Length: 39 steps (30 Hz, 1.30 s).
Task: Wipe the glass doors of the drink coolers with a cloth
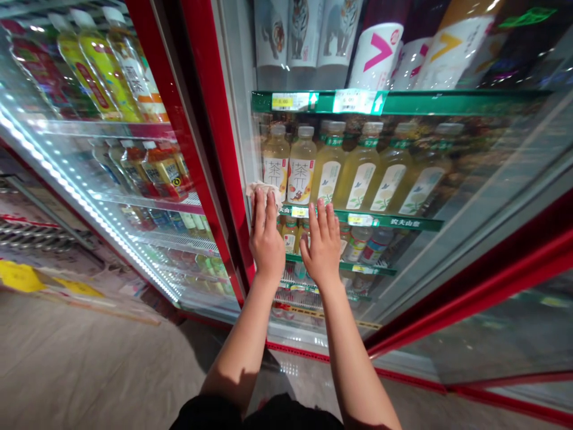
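My left hand (pixel 267 233) presses a crumpled pale cloth (pixel 259 190) flat against the glass door (pixel 286 325) of a drinks fridge, close to its red left frame. The cloth shows above and around the fingertips; the part under the fingers is hidden. To the right, my right hand (pixel 321 242) lies open on the same glass, fingers stretched upward and thumb apart, with nothing in it. Behind the glass, just above the hands, stand a tea bottle (pixel 302 167) with a white label and several yellow-green bottles (pixel 362 167).
Green shelf edges (pixel 403 103) with price tags cross the fridge. Tall bottles (pixel 376 57) fill the upper shelf. Left of the red door frame (pixel 210 107) is another lit fridge with bottles (pixel 96 65). A red-edged glass panel (pixel 492 322) slants at right above the grey floor (pixel 89 364).
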Available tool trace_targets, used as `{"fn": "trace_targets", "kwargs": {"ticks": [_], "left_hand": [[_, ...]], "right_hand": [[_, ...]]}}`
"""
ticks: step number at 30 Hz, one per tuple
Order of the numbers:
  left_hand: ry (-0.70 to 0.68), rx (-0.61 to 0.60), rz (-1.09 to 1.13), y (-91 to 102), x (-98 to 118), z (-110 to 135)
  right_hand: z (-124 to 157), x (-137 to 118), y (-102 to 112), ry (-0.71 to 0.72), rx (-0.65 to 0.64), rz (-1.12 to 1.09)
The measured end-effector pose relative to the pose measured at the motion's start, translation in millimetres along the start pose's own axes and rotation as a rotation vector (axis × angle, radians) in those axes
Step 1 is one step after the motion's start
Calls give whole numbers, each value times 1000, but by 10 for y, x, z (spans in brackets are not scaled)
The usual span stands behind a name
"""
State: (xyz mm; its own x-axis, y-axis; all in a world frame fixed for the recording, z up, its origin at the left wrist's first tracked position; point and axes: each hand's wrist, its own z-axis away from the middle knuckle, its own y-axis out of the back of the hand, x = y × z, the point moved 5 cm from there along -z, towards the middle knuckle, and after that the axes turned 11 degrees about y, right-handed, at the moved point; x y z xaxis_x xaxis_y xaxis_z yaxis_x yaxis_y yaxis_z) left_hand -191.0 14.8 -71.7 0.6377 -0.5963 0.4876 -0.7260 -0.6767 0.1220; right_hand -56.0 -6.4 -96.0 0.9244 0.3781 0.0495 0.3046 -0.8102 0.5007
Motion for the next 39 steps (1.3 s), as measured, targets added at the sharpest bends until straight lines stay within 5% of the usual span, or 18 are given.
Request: {"fn": "trace_targets", "kwargs": {"ticks": [9,16,23,30,39], "left_hand": [[-60,-95,-1,-1,48,-147],[-32,-95,-27,-81,50,79],[-73,-110,-30,21,67,-202],[13,-130,-21,-124,91,158],[31,-138,-87,-103,137,60]], "right_hand": [[-21,-12,50,14,-9,-18],[-23,-8,122,47,-34,-35],[90,71,194,40,12,-18],[82,110,186,32,-19,-30],[87,138,222,73,-37,-30]]}}
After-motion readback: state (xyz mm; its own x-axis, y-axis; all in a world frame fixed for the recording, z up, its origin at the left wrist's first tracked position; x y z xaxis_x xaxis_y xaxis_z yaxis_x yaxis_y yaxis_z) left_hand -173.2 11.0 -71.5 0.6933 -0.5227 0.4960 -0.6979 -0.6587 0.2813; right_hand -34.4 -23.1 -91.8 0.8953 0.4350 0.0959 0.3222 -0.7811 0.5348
